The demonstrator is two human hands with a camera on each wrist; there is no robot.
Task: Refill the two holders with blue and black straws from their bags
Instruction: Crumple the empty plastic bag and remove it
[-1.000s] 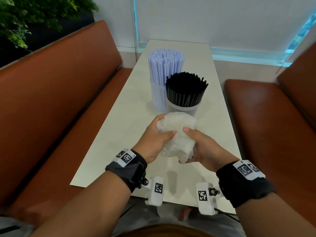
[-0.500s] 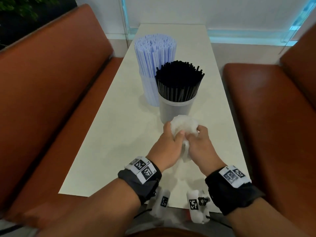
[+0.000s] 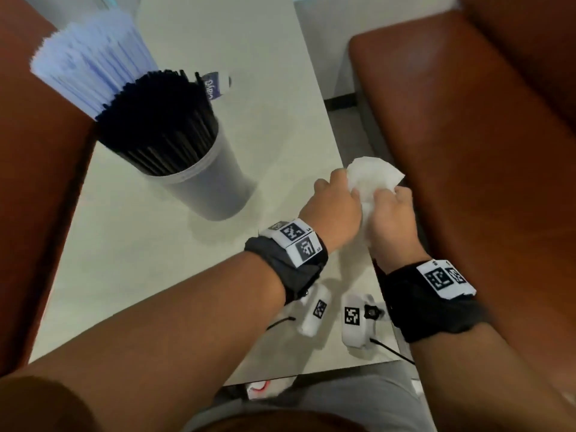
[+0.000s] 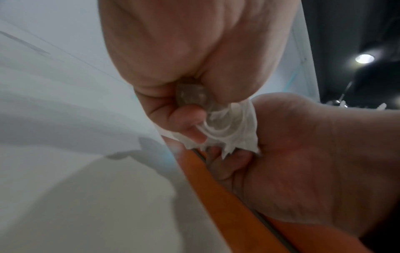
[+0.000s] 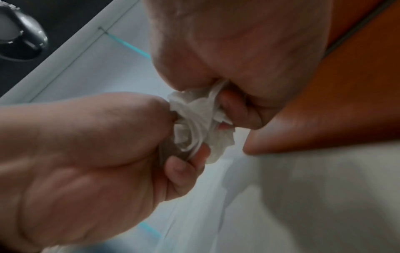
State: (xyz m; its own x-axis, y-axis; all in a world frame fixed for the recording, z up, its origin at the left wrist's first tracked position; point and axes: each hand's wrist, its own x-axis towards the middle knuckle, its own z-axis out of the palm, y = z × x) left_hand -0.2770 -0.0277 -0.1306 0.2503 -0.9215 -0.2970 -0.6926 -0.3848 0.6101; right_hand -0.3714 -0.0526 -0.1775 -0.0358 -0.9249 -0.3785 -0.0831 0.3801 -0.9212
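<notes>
A crumpled white plastic bag (image 3: 371, 174) is bunched between both hands above the table's right edge. My left hand (image 3: 336, 196) grips its left side and my right hand (image 3: 389, 202) grips its right side, knuckles nearly touching. In the left wrist view the bag (image 4: 229, 131) is squeezed into curled fingers, and the right wrist view shows the same wad (image 5: 194, 123). To the left, black straws (image 3: 156, 126) fill a translucent holder (image 3: 205, 191). Behind it stands a dense bundle of blue straws (image 3: 90, 60); its holder is hidden.
The pale table (image 3: 149, 275) runs between two brown benches, one on the left (image 3: 34, 169) and one on the right (image 3: 486, 157). A small item with a blue label (image 3: 215, 85) lies behind the black straws. The floor gap (image 3: 352, 129) lies just beyond the hands.
Both hands have carried the bag rightward to the table's right edge and squeezed it into a smaller wad. The head view has swung down and right, so the holders now sit far left.
</notes>
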